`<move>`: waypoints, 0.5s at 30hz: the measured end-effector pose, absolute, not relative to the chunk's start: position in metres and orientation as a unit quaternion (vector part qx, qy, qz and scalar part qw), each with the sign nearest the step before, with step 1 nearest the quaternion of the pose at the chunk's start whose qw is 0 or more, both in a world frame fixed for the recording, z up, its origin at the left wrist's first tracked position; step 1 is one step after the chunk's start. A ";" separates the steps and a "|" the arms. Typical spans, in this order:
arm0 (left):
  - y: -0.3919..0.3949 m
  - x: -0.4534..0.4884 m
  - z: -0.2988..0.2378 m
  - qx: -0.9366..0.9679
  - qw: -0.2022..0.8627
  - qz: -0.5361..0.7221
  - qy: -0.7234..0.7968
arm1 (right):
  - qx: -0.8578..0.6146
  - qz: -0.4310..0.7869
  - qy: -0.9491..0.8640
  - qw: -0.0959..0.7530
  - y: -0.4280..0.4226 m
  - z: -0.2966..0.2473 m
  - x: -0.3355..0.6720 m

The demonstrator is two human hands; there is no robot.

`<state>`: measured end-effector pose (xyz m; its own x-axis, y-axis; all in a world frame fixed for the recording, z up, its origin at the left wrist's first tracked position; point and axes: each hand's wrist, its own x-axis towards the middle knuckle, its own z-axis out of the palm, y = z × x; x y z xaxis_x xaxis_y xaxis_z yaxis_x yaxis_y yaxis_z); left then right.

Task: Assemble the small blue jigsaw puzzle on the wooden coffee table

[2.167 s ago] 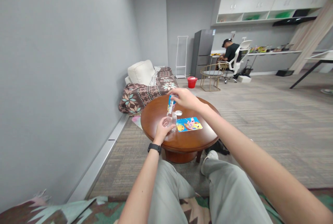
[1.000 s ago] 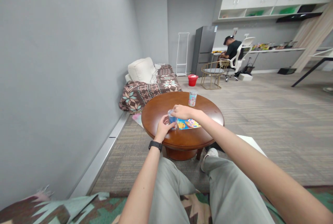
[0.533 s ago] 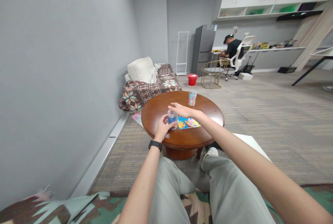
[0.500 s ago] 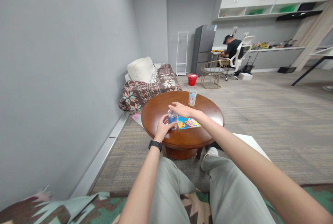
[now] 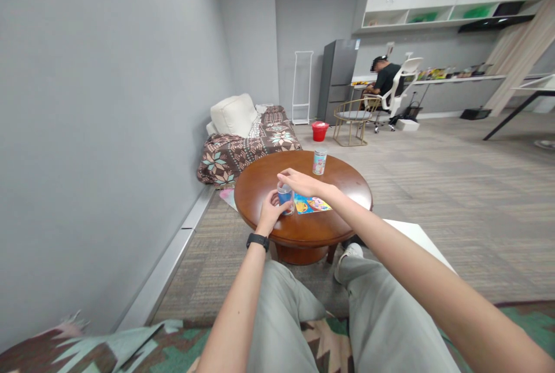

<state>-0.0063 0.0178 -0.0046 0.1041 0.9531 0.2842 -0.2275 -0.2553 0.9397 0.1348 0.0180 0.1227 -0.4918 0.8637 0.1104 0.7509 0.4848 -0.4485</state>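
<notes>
A clear jar (image 5: 285,199) with something blue inside stands on the round wooden table (image 5: 260,176). My left hand (image 5: 271,211) is wrapped around its side, thumb in front. My right hand (image 5: 299,182) reaches over from the right, palm down, its fingers bent onto the top rim of the jar. Whether a separate lid is under those fingers is hidden. Flat on the wood, just right of the jar, lies a colourful blue and yellow picture sheet (image 5: 310,204), partly covered by my right forearm. Farther back stands a second jar (image 5: 319,163) with a printed pastel label and a silver lid.
A patterned blanket covers a low seat (image 5: 260,141) behind the table, with a white cushion (image 5: 234,115) on it. A red bucket (image 5: 319,132), a gold-framed chair (image 5: 353,124) and a seated person (image 5: 385,78) are farther off. At right, a white board-like surface (image 5: 418,240) stands low.
My right hand has come down and slightly left onto the jar's top, its fingers now bent over the rim. The left hand keeps its hold on the jar.
</notes>
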 end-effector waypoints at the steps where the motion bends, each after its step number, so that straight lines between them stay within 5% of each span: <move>1: 0.018 -0.006 -0.005 0.543 0.510 0.577 0.335 | -0.481 0.162 -0.845 0.171 0.018 0.123 0.136; 9: 0.025 -0.005 -0.015 0.594 0.444 0.562 0.366 | -0.522 -0.070 -0.828 0.190 0.016 0.102 0.150; 15: 0.029 -0.007 -0.017 0.624 0.342 0.534 0.457 | -0.700 0.006 -0.674 0.238 -0.008 0.046 0.170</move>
<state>-0.0067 0.0289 -0.0166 0.0118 0.9358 0.3524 0.2053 -0.3472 0.9150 0.1704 -0.0075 0.0457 0.0927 0.9455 0.3122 0.9393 0.0210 -0.3423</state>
